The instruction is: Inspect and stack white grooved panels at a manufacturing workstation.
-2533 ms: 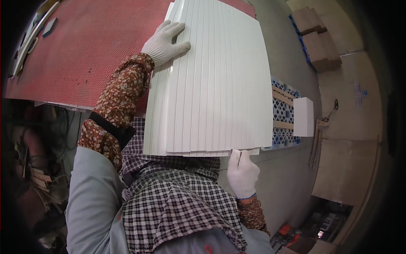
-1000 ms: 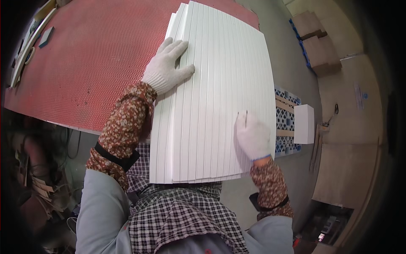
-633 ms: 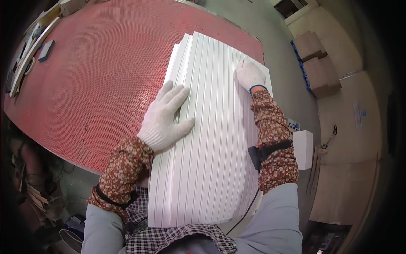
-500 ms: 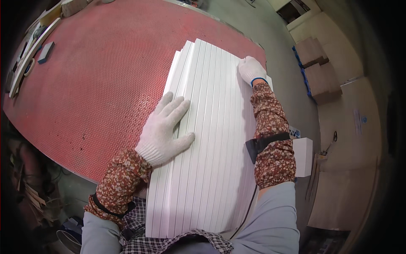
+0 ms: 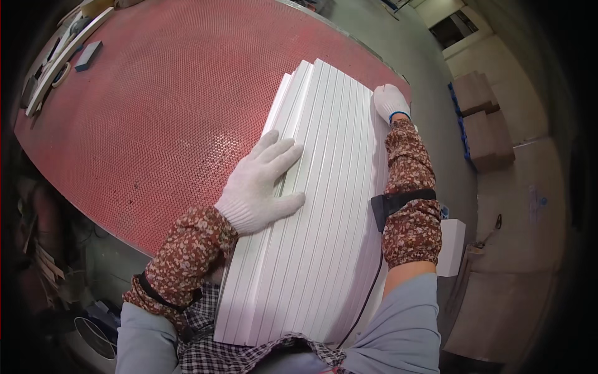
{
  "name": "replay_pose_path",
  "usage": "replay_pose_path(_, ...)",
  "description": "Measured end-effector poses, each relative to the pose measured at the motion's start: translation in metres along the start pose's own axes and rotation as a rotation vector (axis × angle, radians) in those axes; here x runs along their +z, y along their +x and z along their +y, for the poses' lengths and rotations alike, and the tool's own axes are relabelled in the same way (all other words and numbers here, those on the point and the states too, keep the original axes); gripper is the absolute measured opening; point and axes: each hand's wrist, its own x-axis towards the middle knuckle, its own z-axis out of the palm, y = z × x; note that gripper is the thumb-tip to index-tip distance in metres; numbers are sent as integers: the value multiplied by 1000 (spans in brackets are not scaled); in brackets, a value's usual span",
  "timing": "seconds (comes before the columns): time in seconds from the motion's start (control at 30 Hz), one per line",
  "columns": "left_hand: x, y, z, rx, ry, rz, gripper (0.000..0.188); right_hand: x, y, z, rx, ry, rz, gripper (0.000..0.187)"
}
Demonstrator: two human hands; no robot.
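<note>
A stack of white grooved panels lies lengthwise in front of me, its near end against my checked apron. The panels overlap unevenly, so stepped edges show on the left side. My left hand, in a white knit glove, rests on that left side with fingers spread and thumb across the top panel. At the far right corner, my right hand, also gloved, is closed against the panel's long edge. Its curled fingers face away, and whatever they may grip is hidden. Floral sleeve covers wrap both forearms.
The panels lie over a red mesh-textured tabletop. At its far left are a grey-blue block, a tape roll and long strips. A white box-like piece stands right of my right forearm. Stacked brown boards are farther right.
The whole scene has shifted rightward in the picture as my head turned slightly. Both hands keep nearly the same places on the panels.
</note>
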Motion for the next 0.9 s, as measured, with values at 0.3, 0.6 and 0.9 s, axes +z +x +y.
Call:
replay_pose_path(0.3,-11,37,-5,20,-35,-11,82,-20,-150,-18,189,90,52,49)
replay_pose_path(0.6,12,42,-40,34,51,51,83,15,-400,-64,206,122,108,34)
replay_pose_path(0.9,18,35,-47,5,-138,-31,83,31,-567,-108,352,206,146,24)
